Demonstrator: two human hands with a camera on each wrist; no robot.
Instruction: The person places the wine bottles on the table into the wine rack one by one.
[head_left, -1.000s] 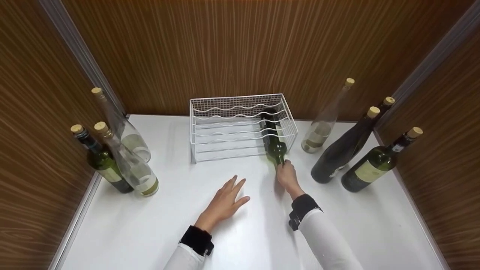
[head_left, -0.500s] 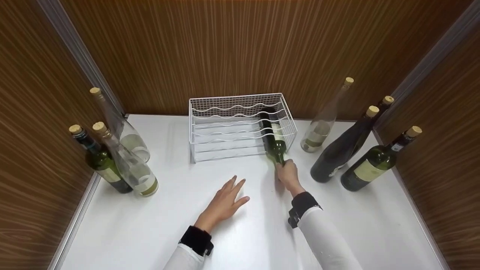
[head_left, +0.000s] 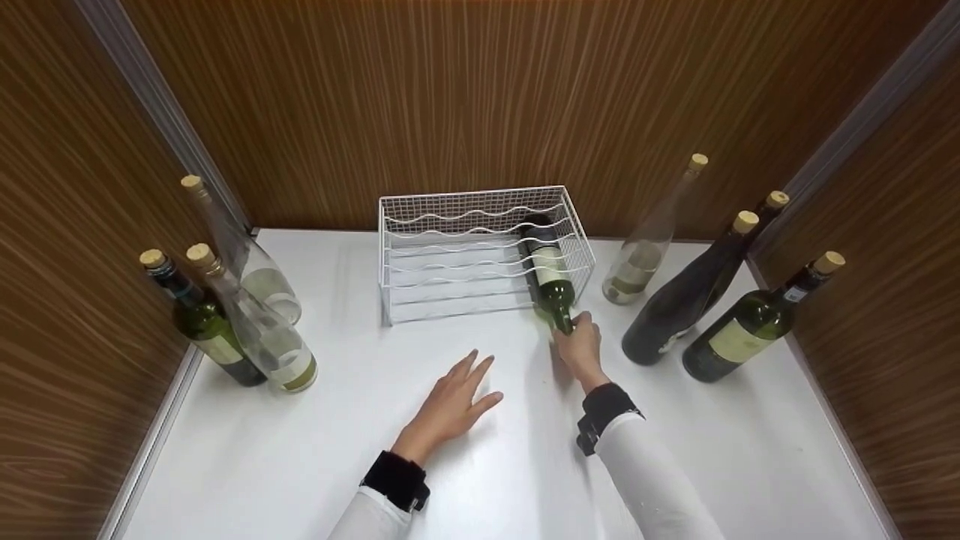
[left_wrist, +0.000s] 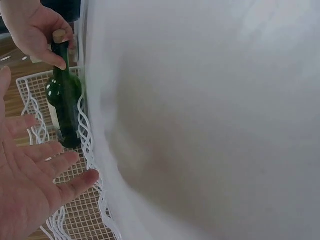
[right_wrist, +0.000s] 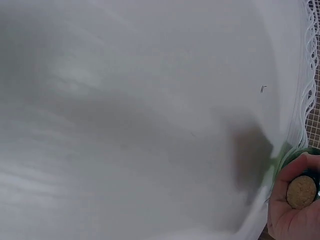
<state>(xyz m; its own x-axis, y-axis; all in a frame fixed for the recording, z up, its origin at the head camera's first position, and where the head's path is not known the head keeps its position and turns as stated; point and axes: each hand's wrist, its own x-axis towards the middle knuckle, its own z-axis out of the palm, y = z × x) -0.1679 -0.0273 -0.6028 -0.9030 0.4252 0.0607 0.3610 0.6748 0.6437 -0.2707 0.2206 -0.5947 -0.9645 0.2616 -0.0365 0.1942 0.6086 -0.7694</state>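
Observation:
A green wine bottle (head_left: 556,294) with a pale label lies in the right end of the white wire rack (head_left: 450,283), its neck toward me. My right hand (head_left: 579,349) grips the neck with curled fingers. In the right wrist view the bottle's cork (right_wrist: 301,192) shows inside the curled right hand (right_wrist: 292,217). My left hand (head_left: 448,405) hovers or rests over the white table before the rack, fingers spread and holding nothing. The left wrist view has the left palm (left_wrist: 30,185) near the rack's wavy wires, with the green bottle (left_wrist: 64,107) beyond.
On the right stand a clear bottle (head_left: 637,262), dark bottles (head_left: 679,307) and a green labelled bottle (head_left: 742,337), all corked. On the left are two clear bottles (head_left: 271,341) and a green one (head_left: 214,334). Wood-grain panels (head_left: 465,97) enclose the white table (head_left: 337,420).
The bottle in the rack has rolled about its length, so its label now faces up more. My right hand has turned slightly with the neck. The left hand is nearly still.

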